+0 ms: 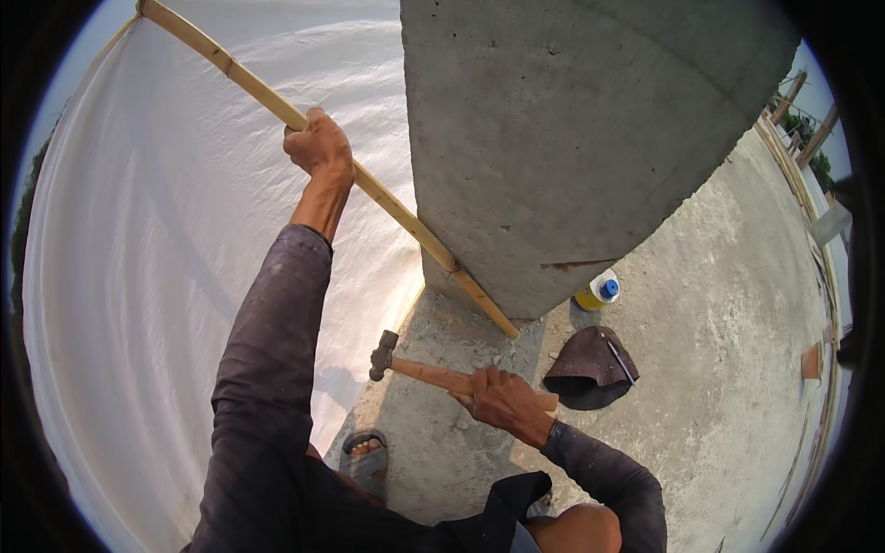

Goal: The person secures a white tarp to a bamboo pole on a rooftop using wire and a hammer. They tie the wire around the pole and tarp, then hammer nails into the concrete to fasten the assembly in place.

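Observation:
My left hand (320, 147) is wrapped round a long bamboo strip (396, 210), which slants from the upper left down to the foot of a concrete column (581, 138). Behind the strip hangs a large white sheet (175, 212). Lower down, my right hand (505, 404) grips the wooden handle of a hammer (429, 372). Its dark metal head points left, toward the sheet's lower edge, and is apart from the strip.
By the column's base stands a yellow and white bottle with a blue cap (607, 289). A dark brown cloth bag or cap (590, 369) lies nearby with a thin pen-like stick on it. A brick piece (811, 361) sits at the far right of the concrete floor (710, 396). My sandalled foot (367, 459) is beside the sheet.

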A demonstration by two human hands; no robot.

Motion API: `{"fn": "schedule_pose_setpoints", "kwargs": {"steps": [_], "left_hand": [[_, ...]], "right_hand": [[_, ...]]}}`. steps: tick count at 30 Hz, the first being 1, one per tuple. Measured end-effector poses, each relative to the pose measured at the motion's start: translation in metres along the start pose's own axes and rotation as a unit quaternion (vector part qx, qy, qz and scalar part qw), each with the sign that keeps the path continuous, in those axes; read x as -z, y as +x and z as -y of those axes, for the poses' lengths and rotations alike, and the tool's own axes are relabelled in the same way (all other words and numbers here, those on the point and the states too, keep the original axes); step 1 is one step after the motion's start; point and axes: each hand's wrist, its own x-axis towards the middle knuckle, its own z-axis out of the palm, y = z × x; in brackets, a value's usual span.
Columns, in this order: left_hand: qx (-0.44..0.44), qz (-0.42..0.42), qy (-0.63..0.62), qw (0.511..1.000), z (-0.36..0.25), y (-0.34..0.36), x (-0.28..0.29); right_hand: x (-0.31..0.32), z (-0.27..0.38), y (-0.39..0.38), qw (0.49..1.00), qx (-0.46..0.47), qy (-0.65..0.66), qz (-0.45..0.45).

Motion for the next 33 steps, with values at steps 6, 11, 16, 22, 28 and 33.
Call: {"fn": "schedule_pose_setpoints", "kwargs": {"steps": [6, 11, 16, 22, 28, 33], "left_hand": [[-0.032, -0.006, 0.003, 0.999, 0.001, 0.001, 0.0], [0.045, 0.095, -0.057, 0.993, 0.003, -0.003, 0.004], [0.052, 0.23, 0.001, 0.972, 0.02, 0.002, 0.034], [0.223, 0.435, 0.332, 0.807, 0.082, -0.064, 0.143], [0.181, 0.702, 0.457, 0.515, 0.152, -0.194, 0.123], [-0.097, 0.72, 0.438, 0.53, 0.197, -0.234, 0.089]], "right_hand": [[0.004, 0.001, -0.015, 0.973, -0.223, 0.042, -0.046], [-0.003, 0.038, -0.096, 0.978, -0.157, 0.126, 0.059], [-0.045, 0.057, -0.239, 0.913, -0.267, 0.266, 0.154], [-0.108, 0.14, -0.371, 0.825, -0.418, 0.349, 0.152], [-0.109, 0.171, -0.372, 0.816, -0.497, 0.293, 0.025], [-0.068, 0.157, -0.344, 0.731, -0.584, 0.323, 0.141]]}}
